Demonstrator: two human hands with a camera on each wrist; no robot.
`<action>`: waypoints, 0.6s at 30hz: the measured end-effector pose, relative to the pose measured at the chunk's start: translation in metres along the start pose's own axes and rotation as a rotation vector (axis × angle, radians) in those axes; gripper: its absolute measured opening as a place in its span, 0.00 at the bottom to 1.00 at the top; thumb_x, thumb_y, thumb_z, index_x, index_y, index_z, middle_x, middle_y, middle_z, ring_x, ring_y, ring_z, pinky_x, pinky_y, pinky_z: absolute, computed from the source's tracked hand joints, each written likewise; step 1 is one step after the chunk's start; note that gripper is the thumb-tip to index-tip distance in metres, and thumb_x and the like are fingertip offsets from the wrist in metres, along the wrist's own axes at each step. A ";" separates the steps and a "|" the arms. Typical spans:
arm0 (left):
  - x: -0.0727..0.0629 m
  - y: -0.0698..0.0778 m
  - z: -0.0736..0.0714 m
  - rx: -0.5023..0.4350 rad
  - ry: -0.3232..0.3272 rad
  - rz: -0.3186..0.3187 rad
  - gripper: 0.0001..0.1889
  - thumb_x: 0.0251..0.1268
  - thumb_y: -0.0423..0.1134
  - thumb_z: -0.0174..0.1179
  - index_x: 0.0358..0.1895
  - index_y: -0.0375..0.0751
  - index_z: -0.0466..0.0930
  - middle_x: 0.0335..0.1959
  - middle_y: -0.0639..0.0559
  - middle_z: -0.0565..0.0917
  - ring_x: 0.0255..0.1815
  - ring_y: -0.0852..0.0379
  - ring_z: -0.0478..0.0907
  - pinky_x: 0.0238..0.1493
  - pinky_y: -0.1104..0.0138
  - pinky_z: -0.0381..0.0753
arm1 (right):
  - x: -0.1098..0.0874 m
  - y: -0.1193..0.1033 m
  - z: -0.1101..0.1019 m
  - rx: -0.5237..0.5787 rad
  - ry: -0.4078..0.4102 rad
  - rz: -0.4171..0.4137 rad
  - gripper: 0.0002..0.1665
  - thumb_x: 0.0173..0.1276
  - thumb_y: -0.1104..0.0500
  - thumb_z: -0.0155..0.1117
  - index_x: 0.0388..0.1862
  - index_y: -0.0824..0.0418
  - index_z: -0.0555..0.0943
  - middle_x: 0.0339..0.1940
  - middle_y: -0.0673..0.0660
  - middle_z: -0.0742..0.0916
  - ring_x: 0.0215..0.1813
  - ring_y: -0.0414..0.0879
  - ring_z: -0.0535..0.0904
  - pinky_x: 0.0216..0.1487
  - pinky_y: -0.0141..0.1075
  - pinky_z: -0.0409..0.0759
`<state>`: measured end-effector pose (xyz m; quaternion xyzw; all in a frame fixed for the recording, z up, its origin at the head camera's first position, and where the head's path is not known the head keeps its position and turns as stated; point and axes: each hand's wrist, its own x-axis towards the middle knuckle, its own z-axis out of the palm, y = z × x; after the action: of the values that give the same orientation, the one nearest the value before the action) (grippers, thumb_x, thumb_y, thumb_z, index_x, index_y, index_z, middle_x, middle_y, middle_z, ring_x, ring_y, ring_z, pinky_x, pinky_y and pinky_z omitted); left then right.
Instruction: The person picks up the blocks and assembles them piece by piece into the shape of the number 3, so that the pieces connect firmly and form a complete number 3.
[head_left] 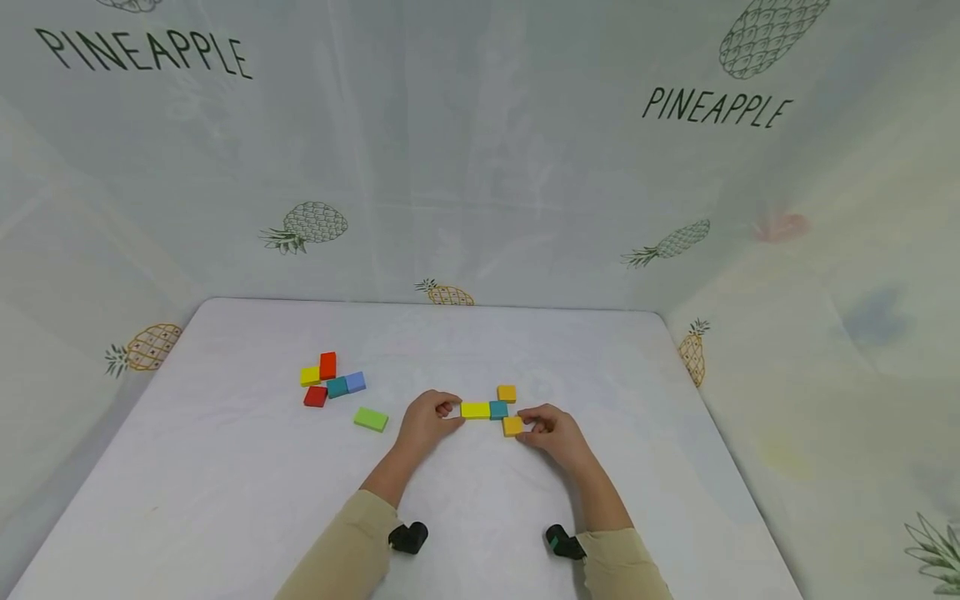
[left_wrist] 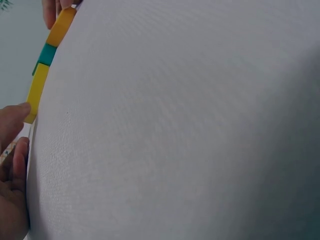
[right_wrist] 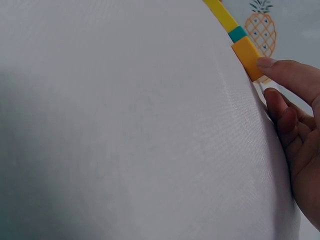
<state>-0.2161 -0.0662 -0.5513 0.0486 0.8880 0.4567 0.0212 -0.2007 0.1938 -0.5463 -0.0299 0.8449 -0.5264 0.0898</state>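
In the head view my left hand (head_left: 429,421) pinches the left end of a long yellow block (head_left: 475,410) between thumb and forefinger. A teal block (head_left: 498,410) lies end-on to it, on the right. My right hand (head_left: 557,433) holds an orange block (head_left: 512,427) by its right end, at the teal block's lower right corner. Above the teal block lies another orange block (head_left: 506,393). The left wrist view shows a thumb at the end of the yellow block (left_wrist: 37,92). In the right wrist view, the thumb presses the near side of the orange block (right_wrist: 246,57).
Left of the hands lies a lime green block (head_left: 371,419). Beyond it sits a loose group with red (head_left: 327,365), yellow (head_left: 311,376), teal (head_left: 337,387) and blue blocks (head_left: 356,382). A pineapple-print curtain (head_left: 480,167) hangs behind the white table (head_left: 247,500).
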 end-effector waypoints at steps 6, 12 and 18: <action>-0.003 0.001 -0.005 -0.096 -0.037 -0.029 0.18 0.56 0.38 0.72 0.51 0.43 0.84 0.36 0.55 0.78 0.36 0.57 0.73 0.41 0.64 0.76 | -0.001 -0.004 -0.002 0.004 0.008 -0.018 0.20 0.57 0.64 0.75 0.50 0.59 0.84 0.39 0.53 0.83 0.33 0.46 0.74 0.32 0.31 0.74; -0.011 0.012 -0.025 -0.233 -0.013 -0.050 0.21 0.57 0.37 0.71 0.56 0.44 0.81 0.42 0.53 0.81 0.43 0.55 0.76 0.48 0.60 0.78 | -0.003 -0.023 0.004 0.025 0.063 -0.120 0.21 0.57 0.67 0.74 0.51 0.62 0.83 0.44 0.56 0.83 0.33 0.46 0.76 0.32 0.31 0.76; -0.021 0.022 -0.056 -0.212 0.061 -0.032 0.22 0.59 0.37 0.70 0.58 0.42 0.80 0.46 0.47 0.82 0.45 0.53 0.77 0.50 0.58 0.78 | 0.003 -0.049 0.030 0.122 0.028 -0.148 0.22 0.58 0.67 0.74 0.52 0.65 0.82 0.49 0.57 0.82 0.37 0.46 0.79 0.34 0.30 0.77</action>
<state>-0.1987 -0.1009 -0.5013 0.0182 0.8357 0.5488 0.0064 -0.2002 0.1449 -0.5153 -0.0796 0.8079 -0.5825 0.0405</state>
